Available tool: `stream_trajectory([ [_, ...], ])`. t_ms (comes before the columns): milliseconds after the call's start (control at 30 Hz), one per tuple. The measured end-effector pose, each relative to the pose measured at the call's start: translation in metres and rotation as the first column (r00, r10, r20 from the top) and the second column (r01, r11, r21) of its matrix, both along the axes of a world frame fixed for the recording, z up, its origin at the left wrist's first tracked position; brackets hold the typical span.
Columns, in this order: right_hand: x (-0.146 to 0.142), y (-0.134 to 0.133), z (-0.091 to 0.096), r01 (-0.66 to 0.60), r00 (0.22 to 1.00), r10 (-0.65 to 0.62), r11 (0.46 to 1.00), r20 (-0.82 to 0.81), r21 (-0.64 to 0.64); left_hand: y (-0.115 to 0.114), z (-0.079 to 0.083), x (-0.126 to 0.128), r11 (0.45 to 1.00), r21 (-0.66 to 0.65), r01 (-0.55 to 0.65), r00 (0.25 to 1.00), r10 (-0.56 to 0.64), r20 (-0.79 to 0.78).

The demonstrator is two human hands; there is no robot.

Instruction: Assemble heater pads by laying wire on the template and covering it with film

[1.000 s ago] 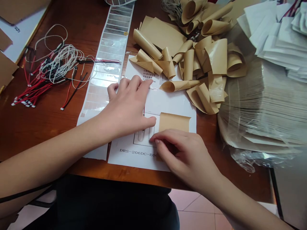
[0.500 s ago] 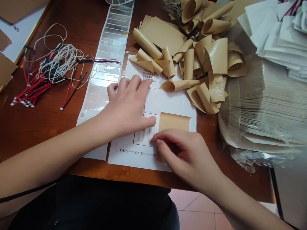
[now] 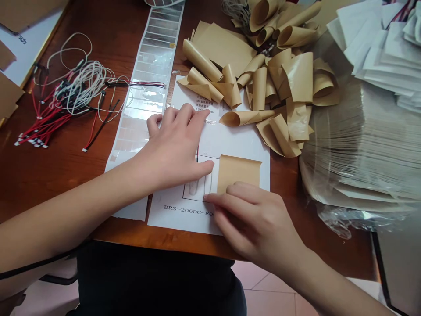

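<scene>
My left hand (image 3: 179,142) lies spread over a printed white sheet (image 3: 240,138), its fingertips pressing near the text at the top. A short red and black wire shows below its palm. On the sheet's outlined drawing, a thin white wire (image 3: 208,186) bends in a narrow loop. My right hand (image 3: 253,215) is closed, with the index fingertip on the lower end of that loop; its thumb sits tucked below. A brown paper piece (image 3: 238,173) lies partly under the right hand, its top edge curling up.
Beside the sheet runs a strip of clear labels (image 3: 140,83). White, red and black cables (image 3: 79,87) are heaped at left. Curled brown papers (image 3: 259,83) pile up behind the sheet. A plastic-wrapped stack (image 3: 371,149) and white packets (image 3: 378,48) stand at right.
My right hand has shifted slightly down and turned, so its index finger now points left along the wire's lower bend. More of the brown paper shows. The left hand stays put.
</scene>
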State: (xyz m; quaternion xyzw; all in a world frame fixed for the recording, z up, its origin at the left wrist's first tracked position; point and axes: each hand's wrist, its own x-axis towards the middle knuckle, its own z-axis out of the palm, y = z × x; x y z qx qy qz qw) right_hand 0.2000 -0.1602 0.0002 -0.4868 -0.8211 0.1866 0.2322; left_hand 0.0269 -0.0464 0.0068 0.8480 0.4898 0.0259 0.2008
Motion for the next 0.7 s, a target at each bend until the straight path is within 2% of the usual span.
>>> stream_trajectory([
  [100, -0.0001, -0.0044, -0.0021, -0.049, 0.995, 0.036, 0.990, 0.095, 0.136, 0.0006, 0.0012, -0.0001, 1.000, -0.017, 0.004, 1.000, -0.004, 0.005],
  [200, 0.0004, -0.0082, -0.0050, -0.069, 0.992, 0.046, 0.978, 0.122, 0.195, 0.0014, 0.0046, 0.0009, 0.999, -0.037, -0.004, 1.000, 0.003, -0.010],
  [333, 0.0022, -0.0100, -0.0071, -0.068, 0.992, 0.045, 0.977, 0.114, 0.204, 0.0030, 0.0081, 0.0014, 0.998, -0.068, -0.019, 0.999, 0.017, -0.040],
  [500, 0.0039, -0.0093, -0.0073, -0.072, 0.993, 0.047, 0.970, 0.108, 0.233, 0.0023, 0.0054, 0.0005, 1.000, -0.019, 0.008, 0.999, -0.009, -0.035],
  [700, 0.0022, -0.0099, -0.0096, -0.060, 0.995, 0.038, 0.967, 0.092, 0.249, 0.0016, 0.0054, 0.0015, 0.999, -0.018, -0.026, 0.999, 0.026, -0.029],
])
